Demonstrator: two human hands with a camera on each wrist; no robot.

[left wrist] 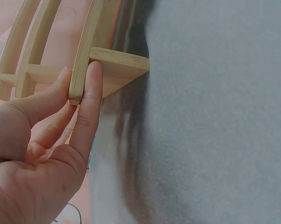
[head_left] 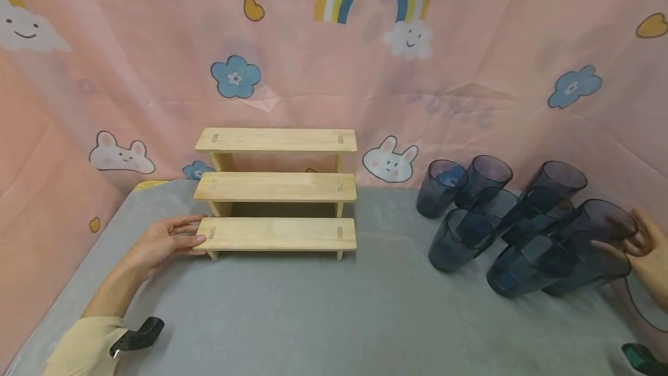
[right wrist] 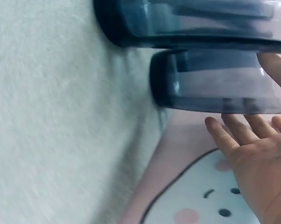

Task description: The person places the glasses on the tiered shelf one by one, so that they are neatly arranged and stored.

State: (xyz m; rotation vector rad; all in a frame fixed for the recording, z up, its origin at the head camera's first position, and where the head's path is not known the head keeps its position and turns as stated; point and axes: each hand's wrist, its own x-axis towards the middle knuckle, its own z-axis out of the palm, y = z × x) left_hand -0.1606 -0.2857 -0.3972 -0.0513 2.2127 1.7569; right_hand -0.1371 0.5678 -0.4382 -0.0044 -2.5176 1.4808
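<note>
1. Shelf stand: a three-tier wooden shelf stand (head_left: 275, 187) is positioned left of center on the gray desk (head_left: 365, 312), near the pink backdrop (head_left: 323, 74). Its tiers rise in steps toward the rear.
2. Left hand: the left hand (head_left: 156, 242) is at the left end of the lowest tier (head_left: 276, 233). Grip state: pinching this board end, thumb on the upper face and a finger against the underside, beside the support leg.
3. Tumblers: a cluster of dark translucent tumblers (head_left: 459, 242) stands mouth up on the right side of the desk, well apart from the shelf stand.
4. Right hand: the right hand (head_left: 649, 251) is at the rim of the rear tumbler (right wrist: 215, 79) at the right edge of the cluster. Grip state: open, fingers extended, thumb and fingers on opposite sides of the rim. Firm contact cannot be determined.
5. Backdrop: printed with rainbows, clouds, flowers and rabbits.
</note>
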